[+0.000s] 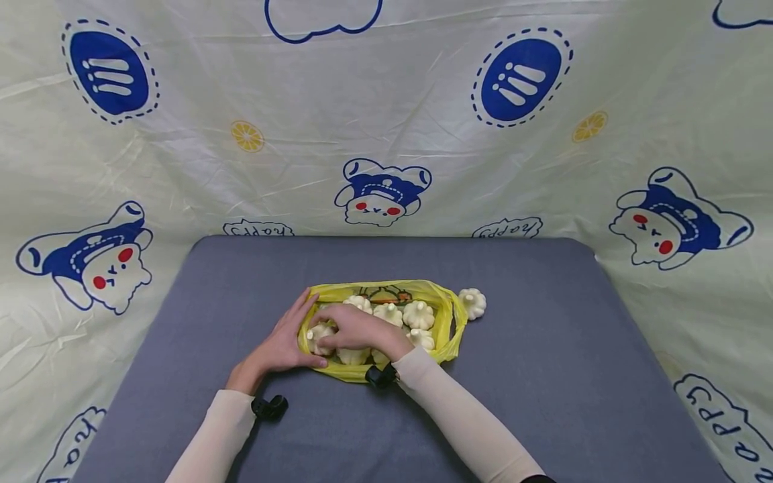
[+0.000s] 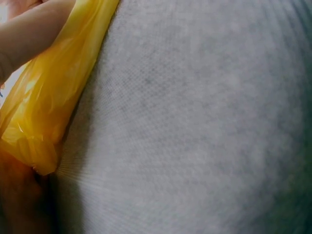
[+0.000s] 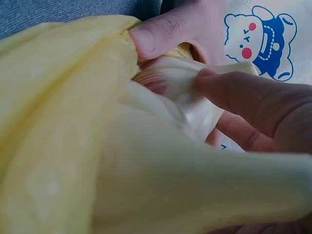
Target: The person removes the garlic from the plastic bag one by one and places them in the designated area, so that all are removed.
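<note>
1. Yellow plastic makes up the bag (image 1: 435, 292); in the head view the left hand (image 1: 282, 339) clasps its left end, thumb along the near rim. The right hand (image 1: 359, 327) pinches a garlic bulb (image 1: 317, 339) inside that end, just beside the left palm. Should the left clasp slacken, the thin rim could fold over the other bulbs (image 1: 419, 315); a tug on the bag could roll the loose bulb (image 1: 473, 304) beyond its right end. The bag's long axis runs rightward from the left grip, under the right wrist; its mouth faces up.
2. In the left wrist view, slick film lies against a left finger and might slip there, I judge; no bulb shows.
3. In the right wrist view, the pinched bulb's rounded skin could slide from thumb and finger. Its stem points past the right thumb's tip, and its axis runs through that stem.
</note>
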`<action>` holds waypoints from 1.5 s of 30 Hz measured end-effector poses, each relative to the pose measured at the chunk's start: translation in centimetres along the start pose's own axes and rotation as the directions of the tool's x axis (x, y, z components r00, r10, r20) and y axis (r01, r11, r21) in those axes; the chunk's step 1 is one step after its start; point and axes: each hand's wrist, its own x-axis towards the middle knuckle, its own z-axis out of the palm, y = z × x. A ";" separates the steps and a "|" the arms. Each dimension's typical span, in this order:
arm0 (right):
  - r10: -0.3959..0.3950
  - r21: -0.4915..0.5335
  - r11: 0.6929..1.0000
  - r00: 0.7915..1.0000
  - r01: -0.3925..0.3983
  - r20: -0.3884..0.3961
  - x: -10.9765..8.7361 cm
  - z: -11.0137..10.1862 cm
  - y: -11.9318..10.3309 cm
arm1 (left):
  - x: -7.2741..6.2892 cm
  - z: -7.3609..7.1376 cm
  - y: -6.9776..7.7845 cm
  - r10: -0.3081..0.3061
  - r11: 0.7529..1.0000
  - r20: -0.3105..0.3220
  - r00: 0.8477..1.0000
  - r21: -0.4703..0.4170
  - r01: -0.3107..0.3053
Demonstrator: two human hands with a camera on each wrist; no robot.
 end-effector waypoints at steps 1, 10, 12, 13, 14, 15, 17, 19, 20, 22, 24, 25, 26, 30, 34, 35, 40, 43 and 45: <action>0.000 0.009 1.000 1.000 0.000 -0.003 0.0 0.0 0.0 | 0.0 0.0 0.0 -0.006 1.000 0.003 1.000 -0.001 0.006; -0.016 0.006 1.000 0.998 0.017 -0.056 -0.3 -0.5 0.0 | -0.2 0.0 0.3 0.006 1.000 -0.005 1.000 -0.010 -0.006; -0.018 0.016 1.000 0.997 0.019 -0.071 -0.5 -0.8 -0.2 | -0.2 -0.1 0.3 0.011 1.000 -0.004 1.000 -0.010 -0.011; -0.018 0.019 1.000 0.997 0.020 -0.078 -0.6 -1.0 -0.3 | -0.2 -0.1 0.3 0.013 1.000 -0.004 1.000 -0.010 -0.013; -0.016 0.022 1.000 0.996 0.018 -0.084 -0.7 -1.1 -0.4 | -0.2 -0.2 0.3 0.016 1.000 -0.006 1.000 -0.010 -0.016; -0.013 0.024 1.000 0.996 0.015 -0.090 -0.8 -1.2 -0.5 | -0.1 -0.2 0.3 0.019 1.000 -0.008 1.000 -0.010 -0.019; -0.007 0.024 1.000 0.995 0.009 -0.098 -1.0 -1.4 -0.6 | -0.1 -0.2 0.4 0.016 1.000 -0.007 1.000 -0.014 -0.016; -0.008 0.015 1.000 0.994 0.010 -0.106 -1.1 -1.4 -0.7 | -0.1 -0.2 0.4 0.014 1.000 -0.007 1.000 -0.017 -0.014; -0.011 0.012 1.000 0.994 0.013 -0.110 -1.1 -1.5 -0.7 | -0.1 -0.2 0.4 0.013 1.000 -0.006 1.000 -0.017 -0.014; -0.016 0.011 1.000 0.992 0.018 -0.121 -1.3 -1.6 -0.9 | -0.1 -0.2 0.4 0.008 1.000 -0.002 1.000 -0.018 -0.008; -0.018 0.013 1.000 0.991 0.019 -0.129 -1.4 -1.7 -1.0 | -0.1 -0.2 0.3 0.006 1.000 -0.005 1.000 -0.016 -0.006; -0.019 0.015 1.000 0.991 0.021 -0.134 -1.5 -1.7 -1.0 | -0.1 -0.1 0.2 0.006 1.000 -0.007 1.000 -0.014 -0.006; -0.020 0.016 1.000 0.990 0.023 -0.139 -1.6 -1.8 -1.1 | -0.1 -0.1 0.2 0.005 1.000 -0.009 1.000 -0.013 -0.006; -0.024 0.043 0.999 0.987 0.032 -0.157 -2.1 -2.1 -1.4 | -0.1 -0.1 0.1 0.007 1.000 -0.013 1.000 -0.016 -0.007; -0.025 0.114 0.992 0.982 0.046 -0.185 -3.0 -2.6 -1.8 | -0.1 -0.1 0.2 0.001 1.000 -0.018 1.000 -0.016 -0.001; -0.024 0.131 0.990 0.980 0.051 -0.195 -3.3 -2.7 -1.8 | 0.0 -0.1 0.3 -0.002 1.000 -0.019 1.000 -0.013 0.002; 0.004 0.195 0.980 0.966 0.049 -0.258 -4.9 -3.3 -1.6 | -0.1 -0.1 0.4 -0.018 1.000 -0.017 1.000 0.008 0.018; 0.041 0.228 0.973 0.953 0.030 -0.301 -6.0 -3.8 -1.4 | -0.1 0.0 0.4 -0.021 1.000 -0.016 1.000 0.018 0.021; 0.069 0.253 0.967 0.944 0.016 -0.324 -6.7 -4.1 -1.3 | -0.1 0.0 0.4 -0.020 1.000 -0.017 1.000 0.023 0.021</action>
